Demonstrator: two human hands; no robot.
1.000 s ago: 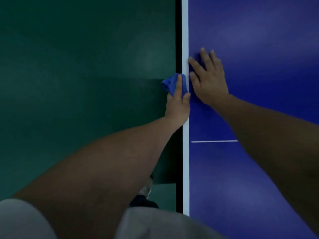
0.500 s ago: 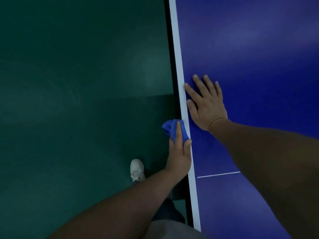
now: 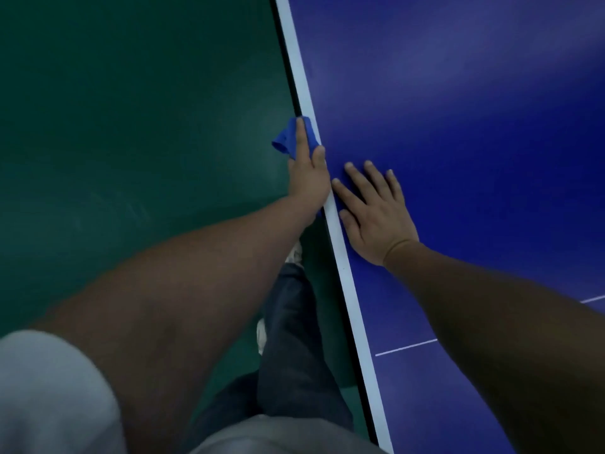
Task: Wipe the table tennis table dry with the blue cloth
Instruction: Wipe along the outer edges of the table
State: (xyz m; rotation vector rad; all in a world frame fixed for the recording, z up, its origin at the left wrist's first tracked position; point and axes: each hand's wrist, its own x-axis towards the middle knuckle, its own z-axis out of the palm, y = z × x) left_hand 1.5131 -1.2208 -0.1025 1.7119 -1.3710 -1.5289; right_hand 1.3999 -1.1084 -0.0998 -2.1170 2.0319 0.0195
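The table tennis table (image 3: pixel 458 126) fills the right side, blue with a white stripe along its left edge. My left hand (image 3: pixel 309 178) grips the crumpled blue cloth (image 3: pixel 288 139) and presses it against that edge, forefinger and thumb stretched over the cloth. My right hand (image 3: pixel 373 211) lies flat on the blue top just right of the stripe, fingers spread, close beside my left hand.
Dark green floor (image 3: pixel 131 126) lies left of the table. My legs in dark trousers (image 3: pixel 291 339) and pale shoes stand close to the table's edge. A thin white line (image 3: pixel 406 347) crosses the table top near my right forearm.
My left hand with the cloth has slid forward along the edge, from behind my right hand to ahead of it. The view has tilted and my legs show more.
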